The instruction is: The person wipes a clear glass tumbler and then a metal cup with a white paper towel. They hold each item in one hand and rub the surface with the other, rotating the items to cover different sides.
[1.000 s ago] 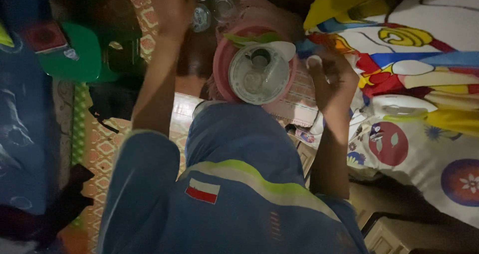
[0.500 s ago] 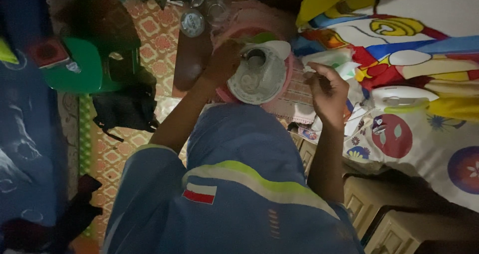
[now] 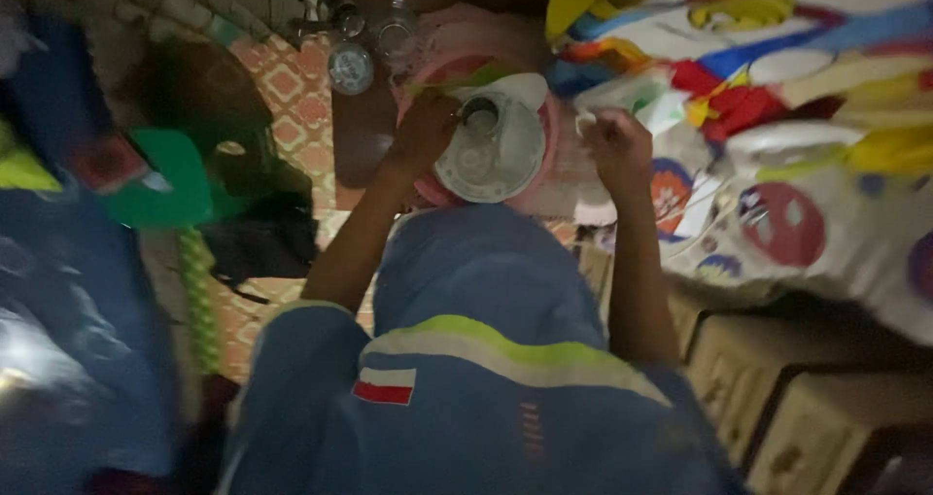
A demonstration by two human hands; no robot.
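On the pink basin [image 3: 544, 179], a white jug [image 3: 491, 150] sits between left hand [image 3: 425, 131] and right hand [image 3: 615, 145].

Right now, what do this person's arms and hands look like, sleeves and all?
Both hands, left hand and right hand, are bare: no gloves, rings or watch visible. Forearms are uncovered. Blue sleeves end near the elbows; the blue garment carries a lime-green band and a white-and-red patch.

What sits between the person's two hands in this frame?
In the head view, a round white container, resting in a pink basin, lies between the left hand, at its rim, and the right hand.
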